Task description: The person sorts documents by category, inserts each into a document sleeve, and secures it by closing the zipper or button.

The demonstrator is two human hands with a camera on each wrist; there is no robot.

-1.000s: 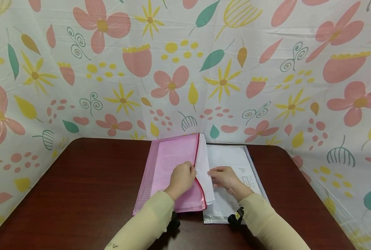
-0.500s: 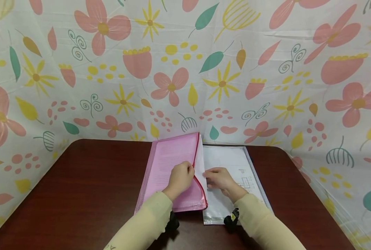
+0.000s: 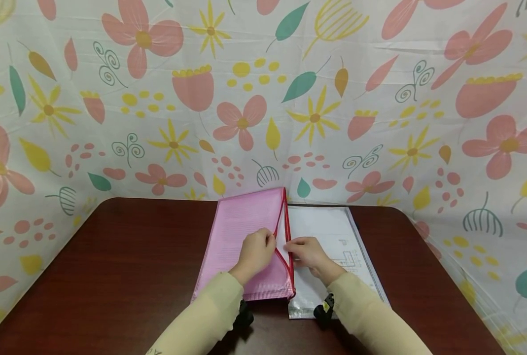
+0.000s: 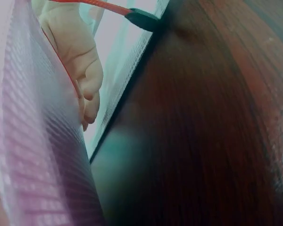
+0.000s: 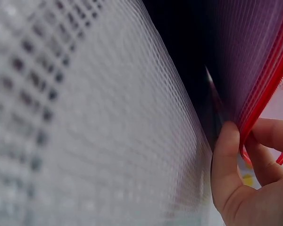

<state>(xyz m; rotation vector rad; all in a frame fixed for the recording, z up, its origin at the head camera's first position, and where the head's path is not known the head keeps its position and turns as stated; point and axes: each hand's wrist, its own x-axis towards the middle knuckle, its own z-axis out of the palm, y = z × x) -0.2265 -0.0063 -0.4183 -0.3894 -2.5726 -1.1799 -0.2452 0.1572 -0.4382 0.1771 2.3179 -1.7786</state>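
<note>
A pink mesh zip file bag (image 3: 245,209) lies on the table with its red-edged opening facing right. My left hand (image 3: 255,250) grips the upper red zipper edge and lifts it, so the mouth gapes. My right hand (image 3: 309,254) pinches the lower red zipper edge (image 5: 266,101), its thumb and fingers on either side in the right wrist view. White paper (image 3: 282,236) shows inside the gap. A whitish mesh file bag (image 3: 321,222) with a printed sheet lies partly under the pink one and under my right hand.
The dark brown wooden table (image 3: 125,256) carries both bags. A flowered cloth (image 3: 245,123) hangs along its back and sides. A dark zipper pull (image 4: 142,20) hangs at the bag's corner in the left wrist view.
The white paper that stuck out on the right has slid left into the pink bag. My right hand has shifted left from the paper's edge to the lower zipper edge. The left hand keeps its grip.
</note>
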